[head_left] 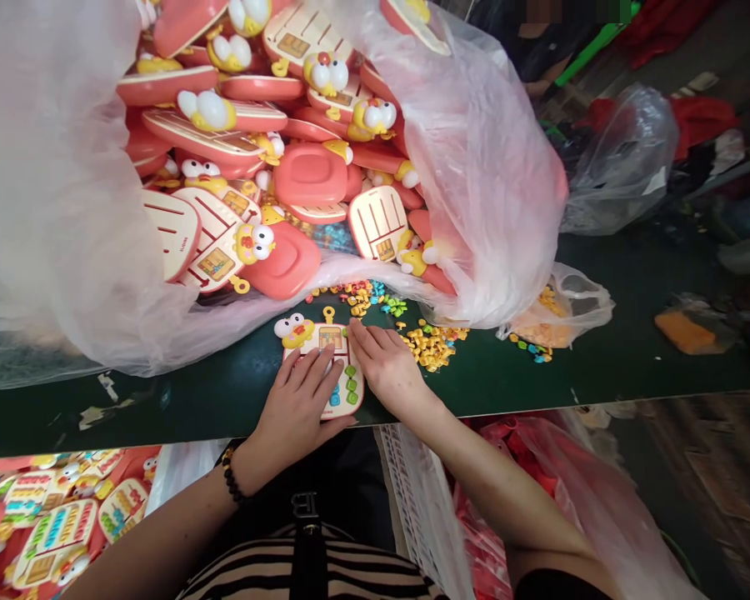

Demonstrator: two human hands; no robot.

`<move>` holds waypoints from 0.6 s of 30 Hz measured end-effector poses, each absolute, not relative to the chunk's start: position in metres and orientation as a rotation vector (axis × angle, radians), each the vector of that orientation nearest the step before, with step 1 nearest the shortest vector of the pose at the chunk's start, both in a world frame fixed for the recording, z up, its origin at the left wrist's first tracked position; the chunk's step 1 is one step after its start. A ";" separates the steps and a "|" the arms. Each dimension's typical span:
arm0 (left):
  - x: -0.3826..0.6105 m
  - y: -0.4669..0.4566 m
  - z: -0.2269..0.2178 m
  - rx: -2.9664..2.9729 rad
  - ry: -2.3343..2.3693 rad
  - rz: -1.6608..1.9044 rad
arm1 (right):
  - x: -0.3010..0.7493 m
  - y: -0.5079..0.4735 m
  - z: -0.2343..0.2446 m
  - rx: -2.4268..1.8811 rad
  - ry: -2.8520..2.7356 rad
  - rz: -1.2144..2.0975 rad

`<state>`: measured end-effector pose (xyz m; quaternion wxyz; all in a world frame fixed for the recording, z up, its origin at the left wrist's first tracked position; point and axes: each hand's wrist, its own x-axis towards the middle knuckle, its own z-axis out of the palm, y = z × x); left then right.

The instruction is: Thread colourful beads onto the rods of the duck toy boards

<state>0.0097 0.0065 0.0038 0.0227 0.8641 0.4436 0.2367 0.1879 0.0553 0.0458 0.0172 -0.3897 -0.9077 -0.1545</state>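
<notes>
Cream toy board point(348, 392) lies flat on the green work table point(181, 408), close to the table's near edge, with a yellow duck head at its top. It looks like hard plastic, so it should feel stiff and light, and it may be a bit slick. The left hand point(297, 408) lies on the lower part of the board, with its fingers point(316, 367) spread out flat and not curled. The right hand point(384, 367) sits by the board's right side, and its straight fingertips point(356, 331) touch the top corner. Neither hand looks closed on the board, so both seem open and resting. The duck head looks like the weak part, so the long flat sides seem the best place to take hold. Small colored pieces point(434, 346) lie in a loose heap just beside the right hand, and they could roll away if bumped. A big clear plastic bag point(481, 192) full of pink and cream toy boards point(225, 142) sits just past the hands and leaves only a thin strip of table to work on. The near edge is close too, so there is more open room to the right, past the small heap.
</notes>
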 end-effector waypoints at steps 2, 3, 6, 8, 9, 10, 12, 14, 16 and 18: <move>0.010 0.006 0.004 2.677 1.375 0.736 | 0.191 0.056 0.046 -1.199 -2.831 -0.504; 0.010 0.006 0.004 2.678 1.373 0.738 | 0.193 0.056 0.046 -1.194 -2.835 -0.509; 0.009 0.006 0.004 2.686 1.370 0.749 | 0.198 0.054 0.043 -1.171 -2.828 -0.490; 0.009 0.006 0.004 2.692 1.371 0.746 | 0.200 0.054 0.041 -1.155 -2.801 -0.471; 0.009 0.006 0.004 2.695 1.373 0.744 | 0.202 0.054 0.039 -1.155 -2.781 -0.455; 0.009 0.006 0.004 2.698 1.375 0.742 | 0.202 0.055 0.038 -1.165 -2.751 -0.429; 0.009 0.006 0.005 2.697 1.381 0.736 | 0.203 0.058 0.036 -1.215 -2.670 -0.328; 0.009 0.006 0.005 2.692 1.386 0.729 | 0.203 0.062 0.034 -1.278 -2.565 -0.181; 0.009 0.006 0.005 2.686 1.387 0.718 | 0.202 0.066 0.033 -1.320 -2.479 -0.055; 0.009 0.006 0.005 2.684 1.383 0.712 | 0.200 0.069 0.033 -1.331 -2.447 0.012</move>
